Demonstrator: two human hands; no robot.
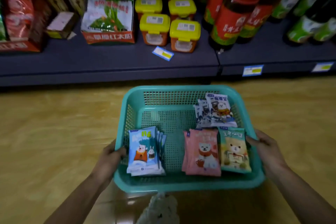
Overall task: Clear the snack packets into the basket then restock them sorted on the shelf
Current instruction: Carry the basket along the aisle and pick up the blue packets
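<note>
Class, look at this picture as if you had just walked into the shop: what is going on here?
A person holds a teal basket by its sides, left hand and right hand, facing a dark shelf. Inside lie sorted stacks of snack packets: blue, pink, green and white. The shelf's front strip is bare, so restocking seems not yet begun.

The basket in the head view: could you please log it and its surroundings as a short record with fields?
basket: teal mesh basket, held above a wood-look floor
left hand: left hand grips the basket's left rim
right hand: right hand grips the right rim
near left: stack of blue packets
near right: pink packets beside a green packet
far right: white-blue packets
sorting: grouped by colour
shelf: dark shelf ahead, front strip bare, yellow-lidded tubs behind
</note>
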